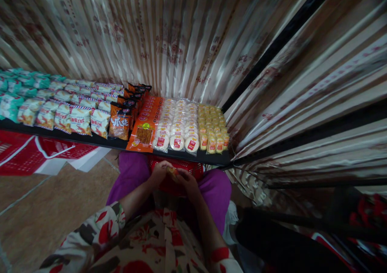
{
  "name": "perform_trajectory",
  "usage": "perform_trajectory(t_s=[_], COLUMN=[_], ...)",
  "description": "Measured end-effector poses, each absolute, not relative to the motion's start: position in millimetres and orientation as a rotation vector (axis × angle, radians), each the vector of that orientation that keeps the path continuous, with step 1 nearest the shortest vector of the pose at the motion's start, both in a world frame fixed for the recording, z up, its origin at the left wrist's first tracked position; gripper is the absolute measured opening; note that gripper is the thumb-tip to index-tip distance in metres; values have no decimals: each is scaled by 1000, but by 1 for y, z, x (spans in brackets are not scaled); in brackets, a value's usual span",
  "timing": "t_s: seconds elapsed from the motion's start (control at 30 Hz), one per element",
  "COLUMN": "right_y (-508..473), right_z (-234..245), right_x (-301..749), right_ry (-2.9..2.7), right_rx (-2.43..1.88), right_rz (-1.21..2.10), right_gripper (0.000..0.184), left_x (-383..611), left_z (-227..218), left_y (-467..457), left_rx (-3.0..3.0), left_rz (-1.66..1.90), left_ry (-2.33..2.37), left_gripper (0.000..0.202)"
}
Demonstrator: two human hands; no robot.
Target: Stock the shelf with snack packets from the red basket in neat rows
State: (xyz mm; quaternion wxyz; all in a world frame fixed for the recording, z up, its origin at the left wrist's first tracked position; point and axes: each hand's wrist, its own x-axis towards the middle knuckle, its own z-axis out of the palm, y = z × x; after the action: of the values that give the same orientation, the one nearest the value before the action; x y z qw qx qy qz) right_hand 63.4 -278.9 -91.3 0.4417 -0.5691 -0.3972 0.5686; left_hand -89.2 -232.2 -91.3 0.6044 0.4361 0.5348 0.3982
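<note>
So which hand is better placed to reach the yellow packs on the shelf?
Probably right hand: it's nearer the yellow packs on the shelf than the left hand; both hold a small packet.

Snack packets [80, 120] line a black shelf [99, 141] before striped curtains [169, 35].

Item: one small snack piece [173, 171], yellowish-orange. It is too dim and too small for you to read any print.

Pose: roughly level, long side running left to right.

Location: directly over the red basket [193, 169], toward the basket's left half. Contact with the basket cannot be told.

Hold: pinched between your left hand [157, 173] and your right hand [188, 181], fingertips of both closed on its ends. Your fingers cover most of it.
</note>
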Motion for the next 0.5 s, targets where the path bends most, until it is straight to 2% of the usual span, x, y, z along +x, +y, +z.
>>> perform_trajectory(t_s=[0.23, 0.5], right_y=[-277, -280], right_z=[-92, -85], right_x=[65, 70], right_ry=[-1229, -1468], right_rx=[-1446, -1584], right_rz=[1371, 1067], right_gripper=[45, 37], left_x=[-82, -71], left_z=[-95, -93], left_y=[-227, -223], left_rx=[1074, 1190], left_rz=[903, 931], left_ry=[1244, 1233], left_gripper=[21, 23])
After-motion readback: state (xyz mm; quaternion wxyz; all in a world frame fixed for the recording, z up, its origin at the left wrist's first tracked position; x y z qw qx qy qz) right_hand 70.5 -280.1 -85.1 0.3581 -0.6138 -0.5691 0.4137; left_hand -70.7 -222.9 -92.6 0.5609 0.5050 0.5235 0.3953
